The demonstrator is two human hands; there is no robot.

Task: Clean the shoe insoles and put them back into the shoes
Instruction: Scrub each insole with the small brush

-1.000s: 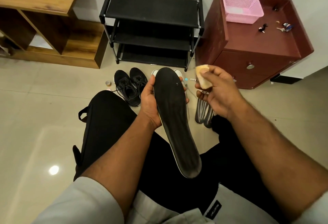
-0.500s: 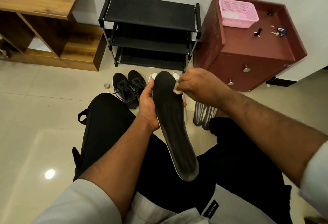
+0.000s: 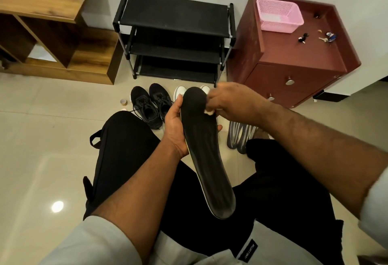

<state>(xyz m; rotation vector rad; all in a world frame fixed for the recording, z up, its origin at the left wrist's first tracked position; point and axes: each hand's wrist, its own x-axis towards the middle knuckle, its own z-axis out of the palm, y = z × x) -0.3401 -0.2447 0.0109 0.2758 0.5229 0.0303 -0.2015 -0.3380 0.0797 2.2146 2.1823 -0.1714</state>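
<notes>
My left hand [image 3: 175, 128] grasps the long black foam insole [image 3: 206, 149] while my right hand [image 3: 228, 101] pinches a pale wipe [image 3: 209, 111] at its toe; next, strokes heelward.

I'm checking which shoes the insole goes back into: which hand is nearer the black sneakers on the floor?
Left. The left hand grips the black insole right beside the black sneakers; the right hand is across the insole, farther away.

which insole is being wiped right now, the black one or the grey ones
The black insole. The left hand holds it up over the lap while the right hand presses a pale wipe to its toe end; the grey insoles lie on the floor.
</notes>
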